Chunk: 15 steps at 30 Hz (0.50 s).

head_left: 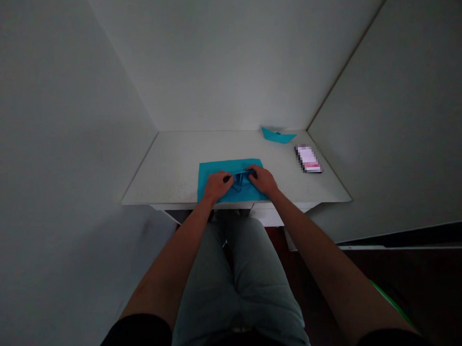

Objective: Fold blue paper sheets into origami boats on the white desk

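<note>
Between my two hands is a small folded piece of blue paper (239, 180), its folds spread and partly in shadow. My left hand (217, 184) pinches its left end with closed fingers. At the other end, my right hand (263, 179) grips the paper between thumb and fingers. Beneath both hands a flat blue sheet (230, 166) lies at the front edge of the white desk. The fingers cover part of the folded paper, so its full shape is hidden. Towards the back right stands a finished blue paper boat (277, 135).
A phone (308, 158) with a blurred screen lies on the right of the white desk (176, 165). Walls close in the desk at the left, back and right. Below the front edge is a white drawer front (267, 217).
</note>
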Each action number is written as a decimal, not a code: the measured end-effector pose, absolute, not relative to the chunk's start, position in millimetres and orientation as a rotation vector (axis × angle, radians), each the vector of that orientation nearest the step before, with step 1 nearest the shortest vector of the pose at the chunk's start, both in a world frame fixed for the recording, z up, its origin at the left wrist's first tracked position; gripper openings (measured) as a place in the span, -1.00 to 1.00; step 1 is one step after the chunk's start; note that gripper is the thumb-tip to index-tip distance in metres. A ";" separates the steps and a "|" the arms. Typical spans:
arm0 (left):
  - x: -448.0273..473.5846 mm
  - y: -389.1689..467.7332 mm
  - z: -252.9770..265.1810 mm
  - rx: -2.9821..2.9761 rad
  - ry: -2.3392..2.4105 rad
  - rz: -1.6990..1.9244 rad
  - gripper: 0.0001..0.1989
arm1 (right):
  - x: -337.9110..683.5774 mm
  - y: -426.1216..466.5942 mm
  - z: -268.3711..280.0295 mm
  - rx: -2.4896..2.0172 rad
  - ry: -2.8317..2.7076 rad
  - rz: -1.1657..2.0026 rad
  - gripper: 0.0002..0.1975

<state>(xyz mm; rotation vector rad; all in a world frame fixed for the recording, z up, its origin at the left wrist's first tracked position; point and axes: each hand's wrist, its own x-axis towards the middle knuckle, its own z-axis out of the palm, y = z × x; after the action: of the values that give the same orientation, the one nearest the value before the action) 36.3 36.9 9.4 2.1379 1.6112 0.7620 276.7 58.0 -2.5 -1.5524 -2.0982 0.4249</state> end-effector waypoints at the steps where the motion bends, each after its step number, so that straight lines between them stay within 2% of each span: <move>1: 36.3 36.9 9.6 2.140 1.609 0.762 -0.75 | 276.7 57.9 -2.6 -1.551 -2.096 0.426 -0.65; 15: 36.7 36.5 11.4 2.152 1.641 0.726 -0.74 | 277.1 58.2 -2.4 -1.531 -2.099 0.441 -0.66</move>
<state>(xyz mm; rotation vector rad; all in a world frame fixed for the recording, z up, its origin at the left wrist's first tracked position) 36.7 36.5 11.4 2.1524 1.6405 0.7258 277.1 58.2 -2.4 -1.5315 -2.0988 0.4407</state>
